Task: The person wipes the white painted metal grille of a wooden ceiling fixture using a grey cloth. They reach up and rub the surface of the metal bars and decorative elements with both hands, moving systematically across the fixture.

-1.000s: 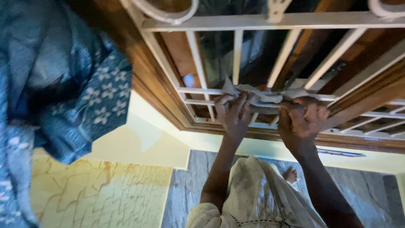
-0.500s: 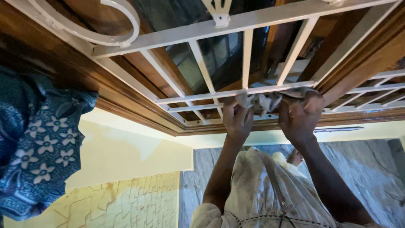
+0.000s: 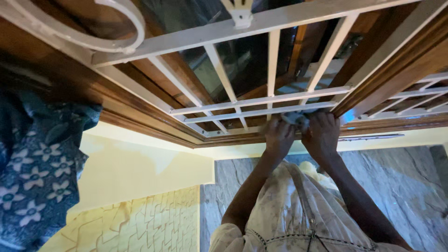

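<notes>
- Head view, looking at a window with a white metal grille [image 3: 261,100] set in a brown wooden frame [image 3: 154,128].
- Left hand [image 3: 278,136]: raised to the lower rails of the grille, fingers curled shut on a pale cloth [image 3: 295,118].
- Right hand [image 3: 322,135]: raised just beside the left, fingers closed on the same cloth.
- Cloth: one piece, bunched between the two hands and pressed against the lowest horizontal rail, near the right-hand end of this grille section. Most of it is hidden by the fingers.
- Grille count: two close horizontal rails at the hands, one broad rail above; three upright bars between them show in full. One curled scroll [image 3: 105,35] sits at upper left.
- Glass pane [image 3: 242,60]: dark, behind the bars.
- Containers: none in view.
- Garment: one off-white, stained robe [image 3: 289,210] on the person, below the forearms.
- Hanging fabric [image 3: 37,172]: one blue piece with white flower print, at the left edge, well apart from the hands.
- Wall [image 3: 149,168]: yellow below the frame; grey stone tile [image 3: 410,186] to the right.
</notes>
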